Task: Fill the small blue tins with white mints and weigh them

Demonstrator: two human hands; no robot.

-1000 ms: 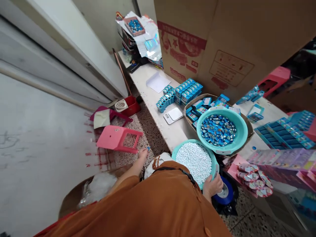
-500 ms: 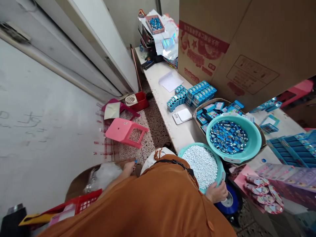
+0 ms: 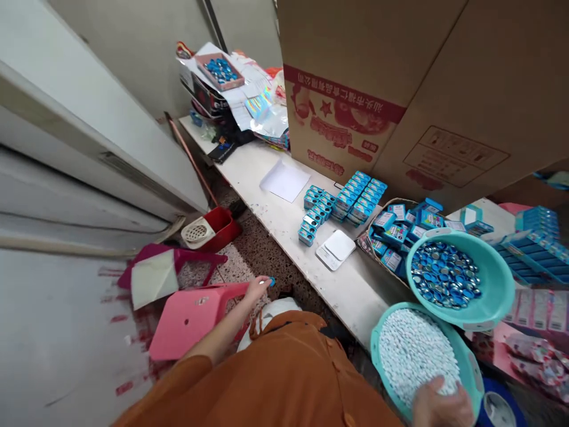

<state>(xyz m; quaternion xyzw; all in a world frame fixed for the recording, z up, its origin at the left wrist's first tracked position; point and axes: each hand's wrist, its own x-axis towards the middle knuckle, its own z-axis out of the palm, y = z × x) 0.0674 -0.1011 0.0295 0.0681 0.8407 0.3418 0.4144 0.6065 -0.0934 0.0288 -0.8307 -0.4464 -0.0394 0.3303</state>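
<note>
my left hand [image 3: 256,289] pinches a blue cap [image 3: 272,281]. near right, my right hand [image 3: 440,408] blurs at white pellets [image 3: 413,350]; i cannot tell its fingers' state.

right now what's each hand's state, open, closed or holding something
Left hand: closed, pinching a small blue cap.
Right hand: at the white pellets, blurred; grip cannot be told.
</note>
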